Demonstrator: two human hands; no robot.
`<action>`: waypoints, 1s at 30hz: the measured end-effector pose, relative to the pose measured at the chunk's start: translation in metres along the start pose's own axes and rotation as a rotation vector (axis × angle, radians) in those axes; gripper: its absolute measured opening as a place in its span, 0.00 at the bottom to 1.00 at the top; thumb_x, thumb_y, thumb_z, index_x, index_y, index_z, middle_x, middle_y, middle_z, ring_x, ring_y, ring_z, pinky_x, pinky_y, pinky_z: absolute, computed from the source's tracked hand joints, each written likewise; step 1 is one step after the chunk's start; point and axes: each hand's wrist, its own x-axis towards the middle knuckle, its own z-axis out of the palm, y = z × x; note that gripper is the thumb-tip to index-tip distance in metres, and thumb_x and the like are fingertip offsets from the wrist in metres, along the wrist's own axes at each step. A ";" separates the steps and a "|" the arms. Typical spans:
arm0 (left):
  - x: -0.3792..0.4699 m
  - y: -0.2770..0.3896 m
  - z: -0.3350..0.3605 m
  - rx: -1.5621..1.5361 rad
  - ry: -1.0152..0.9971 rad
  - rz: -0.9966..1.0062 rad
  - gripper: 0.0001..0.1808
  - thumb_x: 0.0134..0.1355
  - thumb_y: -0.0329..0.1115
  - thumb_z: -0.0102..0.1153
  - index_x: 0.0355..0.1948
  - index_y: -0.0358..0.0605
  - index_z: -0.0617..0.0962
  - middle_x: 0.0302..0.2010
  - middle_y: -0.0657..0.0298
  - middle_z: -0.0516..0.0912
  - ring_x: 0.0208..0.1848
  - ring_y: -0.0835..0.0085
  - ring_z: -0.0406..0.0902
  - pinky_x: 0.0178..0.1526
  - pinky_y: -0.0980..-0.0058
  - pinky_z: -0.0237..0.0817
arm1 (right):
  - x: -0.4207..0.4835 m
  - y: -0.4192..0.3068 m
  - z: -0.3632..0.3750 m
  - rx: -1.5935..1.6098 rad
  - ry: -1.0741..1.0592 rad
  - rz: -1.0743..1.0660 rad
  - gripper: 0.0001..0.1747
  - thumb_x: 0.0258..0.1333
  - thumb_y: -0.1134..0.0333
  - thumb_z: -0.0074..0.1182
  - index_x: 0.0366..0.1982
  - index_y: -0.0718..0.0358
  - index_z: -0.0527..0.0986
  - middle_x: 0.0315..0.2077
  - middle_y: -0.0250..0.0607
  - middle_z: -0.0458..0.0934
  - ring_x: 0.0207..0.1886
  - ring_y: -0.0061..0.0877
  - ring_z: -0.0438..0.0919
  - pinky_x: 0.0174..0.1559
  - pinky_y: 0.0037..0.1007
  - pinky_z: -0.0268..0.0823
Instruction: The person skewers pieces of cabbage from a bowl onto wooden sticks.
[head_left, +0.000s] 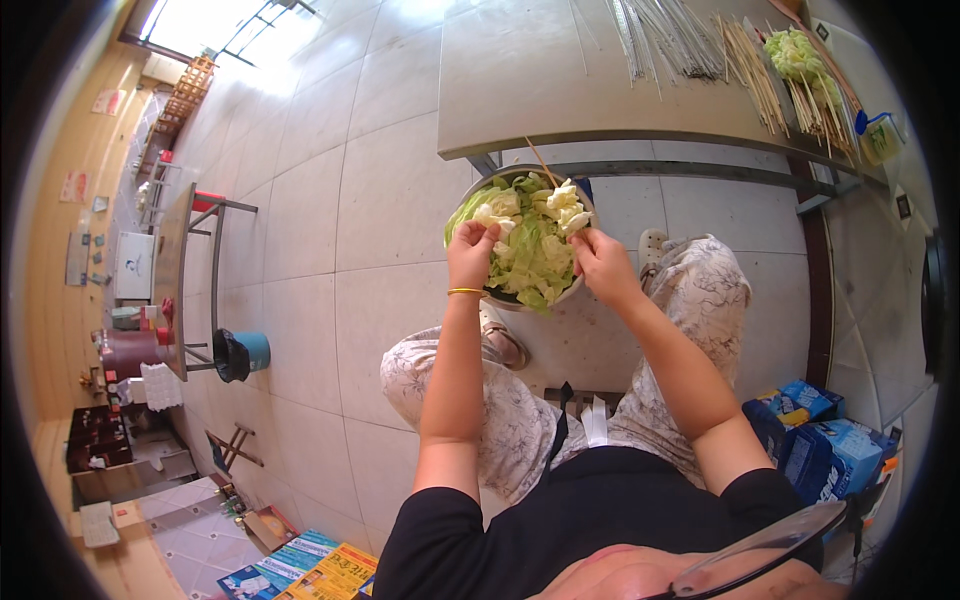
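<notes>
A round metal basin (511, 301) full of torn cabbage leaves (529, 259) stands on the floor before me. My left hand (474, 251), with a yellow bangle at the wrist, pinches a pale cabbage leaf (493, 212) over the basin's left side. At the basin's right side my right hand (598, 259) grips the near end of a skewer threaded with cabbage pieces (566, 208). The skewer's thin wooden end (541, 161) points up and away, towards the table edge. My right fingers hide the near end of the skewer.
A metal-edged table (525, 90) beyond the basin bears metal skewers (664, 45), bamboo skewers (754, 75) and skewered cabbage (795, 56). Blue packages (832, 457) lie at the right. Further left are a teal bin (255, 351), a second table (180, 285) and printed cartons (330, 574).
</notes>
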 end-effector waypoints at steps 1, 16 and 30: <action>0.001 0.002 -0.001 -0.124 0.006 -0.022 0.10 0.58 0.35 0.62 0.35 0.39 0.76 0.30 0.65 0.81 0.33 0.79 0.76 0.37 0.80 0.68 | 0.000 0.000 0.001 0.009 -0.002 0.004 0.12 0.60 0.66 0.46 0.35 0.70 0.73 0.17 0.42 0.74 0.20 0.25 0.72 0.27 0.30 0.64; -0.034 0.032 0.036 -0.253 -0.363 -0.086 0.12 0.58 0.25 0.58 0.44 0.34 0.77 0.37 0.63 0.81 0.38 0.78 0.78 0.41 0.79 0.72 | 0.008 -0.002 -0.004 0.685 -0.063 0.271 0.12 0.58 0.62 0.56 0.36 0.63 0.74 0.24 0.29 0.73 0.17 0.12 0.68 0.20 0.16 0.59; -0.046 0.041 0.057 -0.163 -0.264 -0.141 0.12 0.59 0.28 0.59 0.42 0.31 0.79 0.37 0.61 0.82 0.35 0.79 0.78 0.40 0.82 0.72 | 0.004 -0.009 -0.005 0.587 -0.101 0.134 0.07 0.55 0.68 0.58 0.34 0.63 0.75 0.22 0.27 0.73 0.19 0.11 0.67 0.21 0.15 0.57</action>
